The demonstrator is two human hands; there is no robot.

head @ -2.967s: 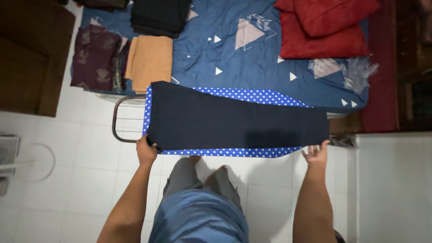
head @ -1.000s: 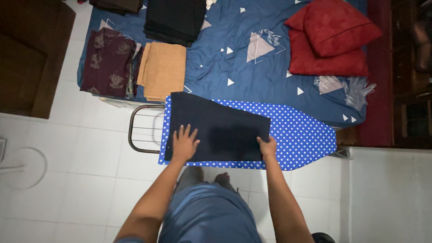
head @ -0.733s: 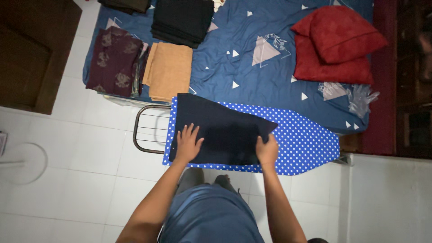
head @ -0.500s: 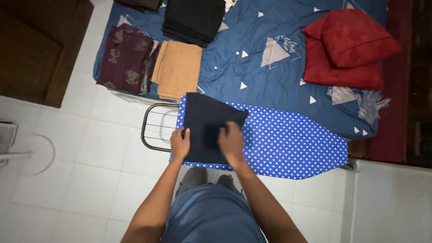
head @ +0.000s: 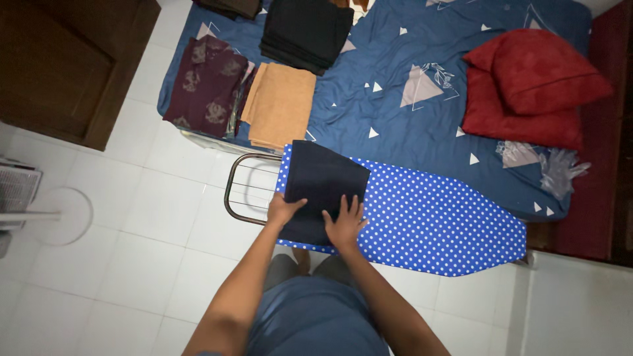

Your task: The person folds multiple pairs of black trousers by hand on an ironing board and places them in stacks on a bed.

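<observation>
- Head view: folded navy garment [head: 324,188] lies at frame centre, on the left end of the polka-dot ironing board [head: 428,221].
- Left hand [head: 283,209] and right hand [head: 344,226] press flat on it, fingers spread, gripping nothing.
- It looks soft, light and limp; best taken by its folded edges.

The folded dark navy cloth [head: 321,188] lies flat (a neat, squarish packet) on the left end of the polka-dot ironing board [head: 428,221].
</observation>
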